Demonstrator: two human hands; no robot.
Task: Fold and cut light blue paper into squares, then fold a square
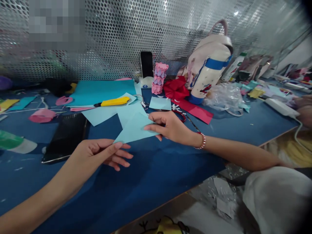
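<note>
Between my two hands is a light blue piece of paper (136, 129), roughly a triangle, raised above the blue table. My left hand (104, 152) pinches its lower left corner between thumb and fingers, the other fingers spread beneath. At the paper's right end, my right hand (170, 126) grips it with the thumb on top; a beaded bracelet (201, 141) circles that wrist. More light blue paper (99, 115) lies just behind, with a yellow utility knife (114, 101) resting on it. A small light blue sheet (160, 103) is beyond my right hand.
A dark tablet or phone (67, 136) lies left of my left hand. Farther back stand a phone (146, 65), a pink and purple folded paper column (159, 78) and a white and blue bottle (207, 78). Red paper (195, 110) and scissors lie near my right hand. Another person's hand (304, 110) is far right.
</note>
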